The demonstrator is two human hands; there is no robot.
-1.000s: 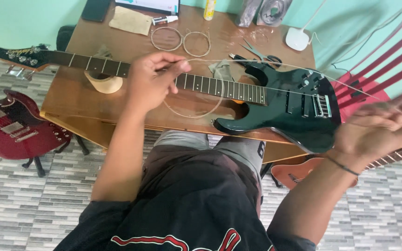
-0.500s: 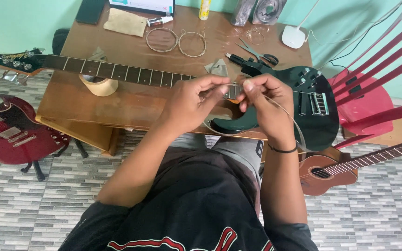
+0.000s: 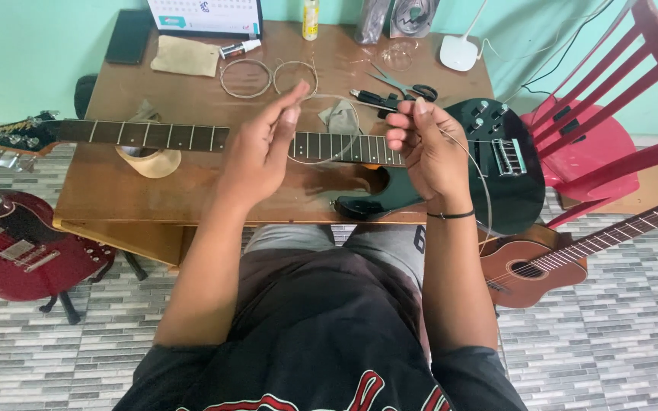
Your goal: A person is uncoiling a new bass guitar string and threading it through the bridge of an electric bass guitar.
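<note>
The right hand (image 3: 428,148) has its grip pressed together, pinching a thin guitar string (image 3: 472,164) between thumb and fingertips; the string curves down past the wrist and also loops back toward the left hand (image 3: 264,148). The left hand's grip looks lightly pinched on the other run of the string, fingers long and nearly straight, though the contact itself is too fine to be sure of. Both hands hover just above the neck of the dark green electric guitar (image 3: 489,164), which lies flat across the wooden tabletop (image 3: 192,198).

To handle this well, I judge the string should be kept in a smooth, wide curve with gentle tension, never kinked, and the loose end kept clear of the guitar's finish.

Behind the hands lie two coiled strings (image 3: 245,78), black-handled scissors (image 3: 409,87) and a grey cloth (image 3: 338,116). At the back edge stand a small yellow bottle (image 3: 311,19), a white-and-teal card with print (image 3: 206,14), two shiny silvery packets (image 3: 397,17) and a flat tan pouch (image 3: 186,55). A small white tube (image 3: 239,49) lies beside the pouch.
</note>
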